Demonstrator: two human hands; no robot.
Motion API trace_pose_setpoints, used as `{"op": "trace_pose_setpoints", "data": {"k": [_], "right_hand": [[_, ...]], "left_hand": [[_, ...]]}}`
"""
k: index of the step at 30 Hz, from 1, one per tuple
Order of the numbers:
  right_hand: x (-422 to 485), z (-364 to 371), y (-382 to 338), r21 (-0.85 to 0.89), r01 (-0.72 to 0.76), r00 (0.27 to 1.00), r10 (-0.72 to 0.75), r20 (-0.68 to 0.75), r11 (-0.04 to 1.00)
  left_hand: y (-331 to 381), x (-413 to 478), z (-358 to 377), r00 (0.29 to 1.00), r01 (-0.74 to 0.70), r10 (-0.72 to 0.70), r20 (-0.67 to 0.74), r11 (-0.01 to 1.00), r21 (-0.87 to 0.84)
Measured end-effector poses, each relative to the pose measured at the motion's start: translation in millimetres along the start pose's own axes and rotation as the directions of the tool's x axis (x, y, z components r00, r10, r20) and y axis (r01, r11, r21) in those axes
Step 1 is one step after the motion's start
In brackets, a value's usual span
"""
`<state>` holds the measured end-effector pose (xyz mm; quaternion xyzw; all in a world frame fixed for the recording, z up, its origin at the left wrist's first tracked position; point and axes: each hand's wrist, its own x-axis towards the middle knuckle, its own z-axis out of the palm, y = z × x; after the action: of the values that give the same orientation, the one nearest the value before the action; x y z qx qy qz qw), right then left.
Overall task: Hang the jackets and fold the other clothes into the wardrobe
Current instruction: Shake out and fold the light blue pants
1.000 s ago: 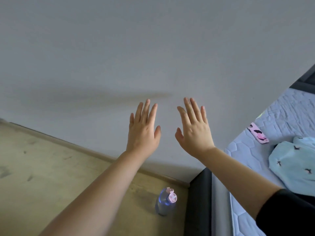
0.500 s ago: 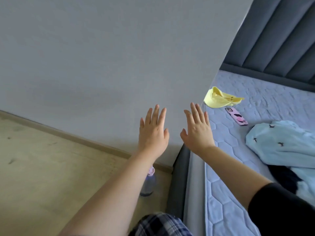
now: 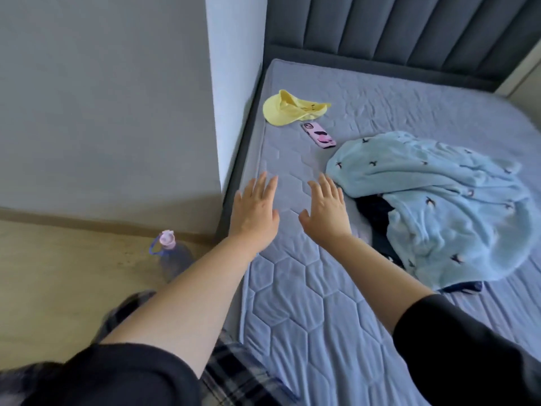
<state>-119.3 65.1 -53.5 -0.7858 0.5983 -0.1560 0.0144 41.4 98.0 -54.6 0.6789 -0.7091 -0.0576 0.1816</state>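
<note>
Both hands are stretched out in front of the person, backs up, above the near left corner of the mattress (image 3: 292,303). The left hand (image 3: 254,210) has straight fingers held together and grasps nothing. The right hand (image 3: 326,210) is also spread flat and holds nothing; its fingertips are just beside the edge of the light blue garment (image 3: 433,200), at 3 o'clock from it. I cannot tell if they touch the cloth.

The light blue garment, with small dark marks printed on it, lies crumpled on the mattress at 3 o'clock from the hands. A dark garment (image 3: 377,221) lies partly under it, showing at its left edge.

At 12 o'clock from the hands a yellow cap (image 3: 288,108) lies near the headboard (image 3: 395,24), and a pink phone (image 3: 319,135) lies just beside the cap, between the cap and the blue garment.

At 8 o'clock from the left hand a water bottle (image 3: 172,253) with a pink lid stands on the wooden floor (image 3: 58,273), close to the grey wall (image 3: 102,98).
</note>
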Motion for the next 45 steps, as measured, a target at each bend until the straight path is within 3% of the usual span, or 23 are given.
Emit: {"op": "trace_pose_setpoints", "data": {"k": [6, 10, 12, 15, 18, 23, 25, 28, 30, 31, 33, 35, 36, 38, 40, 43, 45], "right_hand": [[-47, 30, 75, -0.056, -0.162, 0.974, 0.169, 0.153, 0.985], [-62, 44, 125, -0.1, -0.347, 0.907, 0.361, 0.22, 0.933], [-67, 49, 151, -0.093, -0.505, 0.829, 0.512, 0.227, 0.858], [-84, 54, 188, -0.108, -0.682, 0.694, 0.687, 0.212, 0.723], [-90, 59, 205, 0.049, -0.752, 0.655, 0.736, 0.174, 0.658], [-79, 57, 217, 0.276, -0.859, 0.483, 0.862, 0.155, 0.431], [-80, 53, 223, 0.251, -0.87, 0.47, 0.868, 0.162, 0.424], [-74, 47, 215, 0.202, -0.858, 0.508, 0.838, 0.197, 0.472], [-65, 43, 195, 0.201, -0.834, 0.55, 0.795, 0.255, 0.513], [-60, 41, 183, 0.231, -0.808, 0.588, 0.761, 0.274, 0.542], [-49, 32, 156, 0.316, -0.745, 0.666, 0.686, 0.292, 0.588], [-37, 20, 133, 0.413, -0.657, 0.752, 0.581, 0.312, 0.63], [-33, 13, 121, 0.474, -0.603, 0.796, 0.517, 0.315, 0.642], [-29, -2, 91, 0.582, -0.5, 0.866, 0.384, 0.32, 0.641], [-31, -10, 60, 0.64, -0.423, 0.902, 0.236, 0.36, 0.642], [-42, 4, 18, 0.599, -0.367, 0.861, 0.016, 0.509, 0.712], [-50, 22, 2, 0.487, -0.243, 0.819, -0.092, 0.567, 0.839]], "left_hand": [[61, -9, 76, 0.986, 0.077, -0.062, 0.153, 0.992, -0.096], [89, -17, 111, 0.967, 0.099, -0.062, 0.248, 0.985, -0.143], [96, -22, 123, 0.92, 0.114, -0.02, 0.392, 0.97, -0.216], [95, -29, 134, 0.771, 0.121, 0.073, 0.632, 0.958, -0.258], [86, -31, 138, 0.75, 0.141, 0.072, 0.657, 0.954, -0.266], [76, -30, 138, 0.745, 0.243, 0.039, 0.665, 0.914, -0.326], [70, -32, 138, 0.741, 0.272, 0.046, 0.67, 0.891, -0.362], [66, -34, 138, 0.751, 0.31, 0.055, 0.658, 0.851, -0.424], [66, -36, 136, 0.773, 0.42, 0.026, 0.634, 0.729, -0.541], [64, -38, 135, 0.778, 0.512, -0.02, 0.628, 0.6, -0.615], [51, -39, 129, 0.74, 0.671, -0.152, 0.655, 0.233, -0.704], [31, -37, 119, 0.657, 0.707, -0.231, 0.718, -0.141, -0.693], [20, -34, 113, 0.629, 0.686, -0.26, 0.733, -0.26, -0.68], [3, -28, 103, 0.617, 0.625, -0.308, 0.725, -0.369, -0.688], [-2, -25, 96, 0.627, 0.59, -0.307, 0.716, -0.413, -0.694], [0, -28, 90, 0.62, 0.637, -0.229, 0.751, -0.411, -0.652], [-1, -31, 90, 0.609, 0.676, -0.187, 0.77, -0.386, -0.628]]}}
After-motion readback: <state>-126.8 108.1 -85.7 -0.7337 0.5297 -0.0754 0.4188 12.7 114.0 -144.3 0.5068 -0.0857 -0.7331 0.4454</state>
